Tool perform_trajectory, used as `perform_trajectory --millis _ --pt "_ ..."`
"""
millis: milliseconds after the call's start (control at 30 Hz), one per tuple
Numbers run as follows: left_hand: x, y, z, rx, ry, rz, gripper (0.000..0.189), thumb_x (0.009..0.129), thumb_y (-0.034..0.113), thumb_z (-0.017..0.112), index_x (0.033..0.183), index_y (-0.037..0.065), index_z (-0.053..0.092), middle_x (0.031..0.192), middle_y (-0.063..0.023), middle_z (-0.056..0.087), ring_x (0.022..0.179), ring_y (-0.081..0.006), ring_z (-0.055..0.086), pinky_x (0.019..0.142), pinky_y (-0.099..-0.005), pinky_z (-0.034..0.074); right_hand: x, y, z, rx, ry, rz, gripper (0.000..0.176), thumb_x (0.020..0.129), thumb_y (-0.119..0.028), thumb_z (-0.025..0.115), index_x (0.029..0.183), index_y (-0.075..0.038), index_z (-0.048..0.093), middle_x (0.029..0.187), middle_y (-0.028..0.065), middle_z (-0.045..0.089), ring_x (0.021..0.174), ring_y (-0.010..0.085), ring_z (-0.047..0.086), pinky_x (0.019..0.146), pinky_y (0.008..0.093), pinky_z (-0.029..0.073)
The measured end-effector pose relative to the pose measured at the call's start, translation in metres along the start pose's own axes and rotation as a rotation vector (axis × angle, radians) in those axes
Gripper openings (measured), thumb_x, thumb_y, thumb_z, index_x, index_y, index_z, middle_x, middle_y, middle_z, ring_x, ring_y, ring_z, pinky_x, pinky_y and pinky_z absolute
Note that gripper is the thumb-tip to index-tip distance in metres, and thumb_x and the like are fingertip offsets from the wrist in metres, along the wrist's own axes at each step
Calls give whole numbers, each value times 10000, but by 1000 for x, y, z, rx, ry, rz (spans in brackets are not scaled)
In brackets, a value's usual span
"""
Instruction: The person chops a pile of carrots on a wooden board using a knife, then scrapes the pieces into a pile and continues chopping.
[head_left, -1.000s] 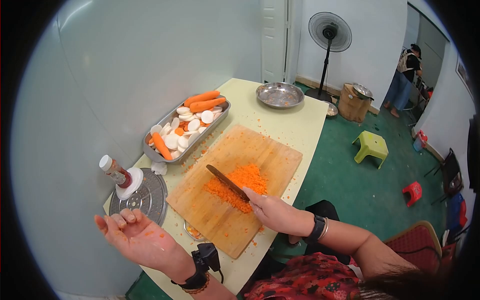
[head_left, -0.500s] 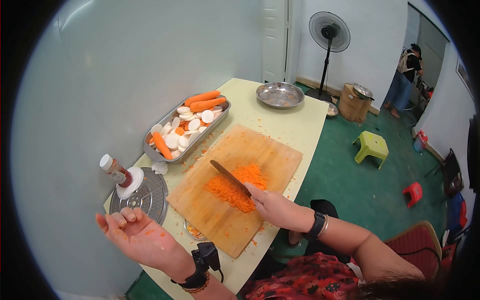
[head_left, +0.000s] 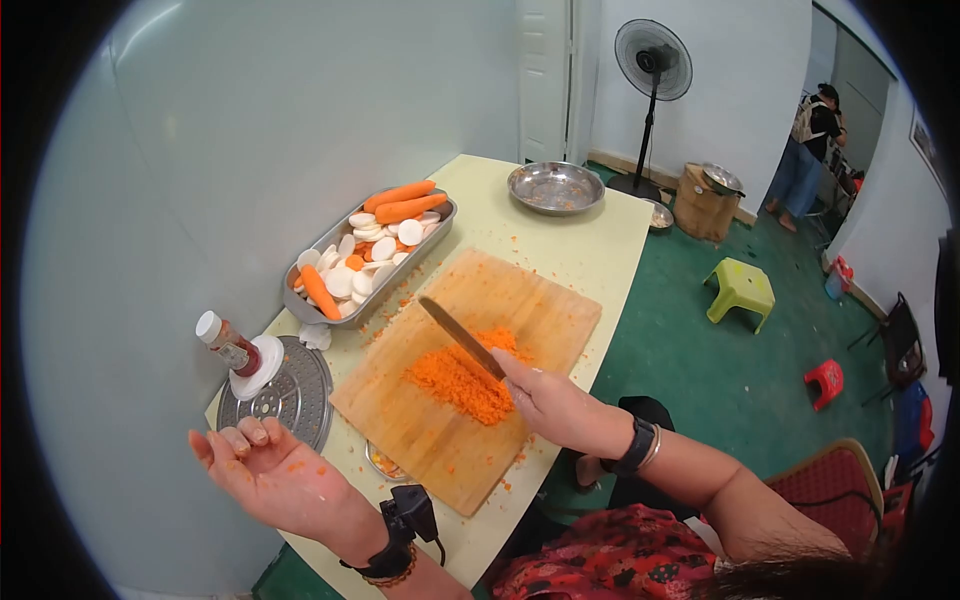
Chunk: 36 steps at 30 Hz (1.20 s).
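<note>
My right hand (head_left: 545,400) is closed round the handle of a knife (head_left: 458,333). The blade lies over a heap of finely chopped carrot (head_left: 465,385) on a wooden cutting board (head_left: 420,440). Off the board at the lower left, my left hand (head_left: 275,475) is raised palm up, fingers loosely curled and apart, with orange bits on the palm and nothing held. Beyond the board, a grey tray (head_left: 368,303) holds white slices and several carrots (head_left: 410,207).
On the yellow table (head_left: 470,190) are a steel dish (head_left: 556,188), a perforated metal disc (head_left: 310,390) and a red-filled bottle (head_left: 230,345). A fan (head_left: 653,60), green stool (head_left: 740,292), red stool (head_left: 825,384) and chair (head_left: 835,485) stand around; a person (head_left: 808,150) is far right.
The knife and my right hand have shifted slightly over the chopped carrot, the handle end moving a little upward. My left hand stays raised in nearly the same pose. The whole view has shifted slightly.
</note>
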<state>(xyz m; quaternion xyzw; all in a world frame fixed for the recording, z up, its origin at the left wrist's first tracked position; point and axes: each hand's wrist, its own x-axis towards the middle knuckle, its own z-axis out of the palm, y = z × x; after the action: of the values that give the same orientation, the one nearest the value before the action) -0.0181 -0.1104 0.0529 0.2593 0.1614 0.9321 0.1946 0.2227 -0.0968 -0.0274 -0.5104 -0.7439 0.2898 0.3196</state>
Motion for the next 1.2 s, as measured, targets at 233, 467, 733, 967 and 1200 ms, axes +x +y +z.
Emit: perform_trajectory --millis 233,467,733,967,1200 --pt "2 -1 -2 1 -11 7 269 986 116 458 1234 14 461 766 3 409 699 -96 439 649 -212 407 1 4 -1 31 -7 -10 477 969 -100 384 1427 11 315 858 277 580 806 387 615 753 410 483" --pt "1 -2 -4 6 -25 -13 273 984 122 465 1236 15 462 768 4 411 700 -93 439 650 -210 409 1 -6 -11 36 12 21 466 981 -114 382 1428 2 323 853 253 575 776 366 606 739 398 486" --pt "0 -2 0 9 -3 -3 271 985 120 466 1235 16 464 767 2 411 704 -95 442 651 -208 412 8 11 -7 26 28 -12 464 978 -114 385 1426 -5 330 874 251 590 784 357 618 748 388 493" --pt "3 -3 -3 1 -23 -1 266 988 115 460 1235 17 462 772 -4 422 703 -98 442 654 -217 414 9 11 -13 35 66 2 411 971 -114 384 1358 25 393 853 294 602 787 434 610 684 463 489" --pt "4 -4 -5 -42 -41 -5 233 979 78 462 1201 13 490 790 -16 464 698 -116 449 620 -240 419 15 28 -13 0 68 -9 485 961 -100 380 1436 -17 330 822 239 580 741 349 618 727 389 494"
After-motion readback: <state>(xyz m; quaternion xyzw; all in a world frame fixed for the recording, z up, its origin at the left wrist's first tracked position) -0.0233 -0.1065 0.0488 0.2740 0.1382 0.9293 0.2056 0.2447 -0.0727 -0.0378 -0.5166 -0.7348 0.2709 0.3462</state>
